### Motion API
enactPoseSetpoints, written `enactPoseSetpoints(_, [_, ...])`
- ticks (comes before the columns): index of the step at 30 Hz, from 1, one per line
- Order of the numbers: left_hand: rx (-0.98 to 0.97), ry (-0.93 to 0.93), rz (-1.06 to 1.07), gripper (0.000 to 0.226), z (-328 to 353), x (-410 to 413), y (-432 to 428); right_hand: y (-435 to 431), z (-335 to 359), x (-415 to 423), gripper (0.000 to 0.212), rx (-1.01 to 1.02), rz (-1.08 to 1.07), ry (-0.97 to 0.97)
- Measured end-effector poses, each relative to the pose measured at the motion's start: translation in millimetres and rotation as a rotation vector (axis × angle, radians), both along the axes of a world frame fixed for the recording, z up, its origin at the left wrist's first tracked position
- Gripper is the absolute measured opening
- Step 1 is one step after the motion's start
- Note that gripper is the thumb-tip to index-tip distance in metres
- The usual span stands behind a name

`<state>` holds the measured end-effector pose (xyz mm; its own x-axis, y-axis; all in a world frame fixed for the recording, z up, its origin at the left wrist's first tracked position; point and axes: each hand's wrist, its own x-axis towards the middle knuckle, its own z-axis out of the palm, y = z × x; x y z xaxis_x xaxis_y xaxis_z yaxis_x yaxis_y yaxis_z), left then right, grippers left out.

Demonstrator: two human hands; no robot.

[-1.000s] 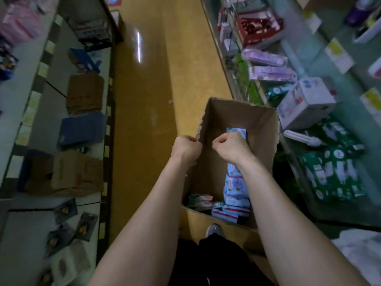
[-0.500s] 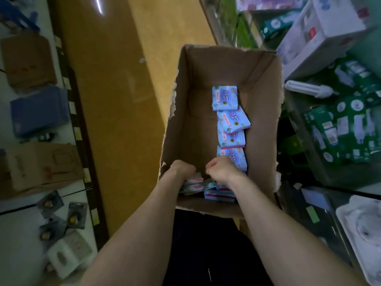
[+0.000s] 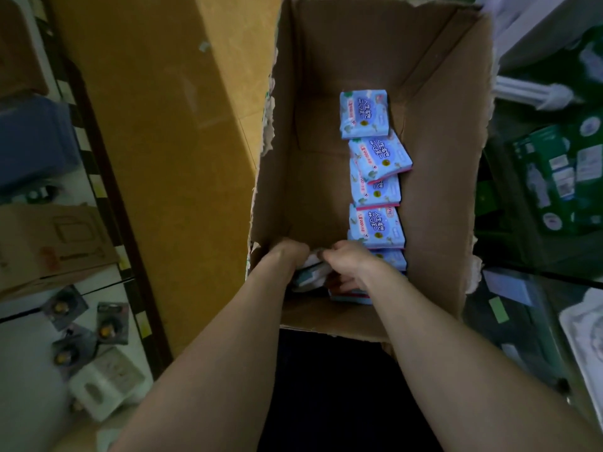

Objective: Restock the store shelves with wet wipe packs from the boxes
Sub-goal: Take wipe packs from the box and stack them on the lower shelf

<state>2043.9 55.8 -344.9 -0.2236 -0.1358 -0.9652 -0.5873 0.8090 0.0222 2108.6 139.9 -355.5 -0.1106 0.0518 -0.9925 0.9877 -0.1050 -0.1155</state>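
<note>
An open cardboard box [image 3: 437, 76] stands on the floor in front of me. A row of several light-blue wet wipe packs [image 3: 375, 187] leans along its right side. Both my hands are down in the near end of the box. My left hand [image 3: 287, 256] and my right hand [image 3: 349, 261] curl round a small bundle of packs [image 3: 310, 272] lying at the near wall. More packs [image 3: 349, 293] lie under my right wrist. My fingers are mostly hidden behind the knuckles.
A yellow-brown aisle floor [image 3: 182, 132] runs on the left of the box. Left shelving holds cardboard boxes [image 3: 49, 243] and small blister packs [image 3: 107, 324]. On the right, low shelves hold green packaged goods [image 3: 561, 177] and white items [image 3: 535, 93].
My hands went from the box's top edge down into its near end and closed on the packs there. My head moved closer, so the box fills more of the view.
</note>
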Motion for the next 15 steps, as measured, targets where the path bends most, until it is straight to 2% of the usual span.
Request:
enactPoseSetpoints(2, [-0.012, -0.011, 0.065, 0.037, -8.4, 0.8, -3.2, 3.8, 0.3, -3.3, 0.038, -0.004, -0.045, -0.022])
enactPoseSetpoints(4, [0.006, -0.091, 0.032, 0.035, -7.2, -0.4, -2.3, 4.9, 0.7, -4.9, 0.047, -0.003, -0.091, -0.046])
enactPoseSetpoints(5, [0.020, -0.127, 0.096, 0.032, -5.1, -0.2, -3.4, 4.9, -0.3, -5.2, 0.047, 0.004, -0.109, -0.049])
enactPoseSetpoints(7, [0.037, -0.168, 0.144, 0.023, -10.0, -0.7, -3.3, 3.7, -2.0, -5.4, 0.034, 0.022, -0.119, -0.038])
enactPoseSetpoints(10, [0.052, -0.161, 0.257, 0.025, -7.1, -0.7, -0.2, 1.7, -4.5, -7.6, 0.015, 0.051, -0.145, 0.006])
enactPoseSetpoints(15, [0.085, -0.101, 0.437, 0.035, -3.7, -2.6, 3.7, 2.2, -4.3, -9.1, 0.016, 0.114, -0.261, 0.108])
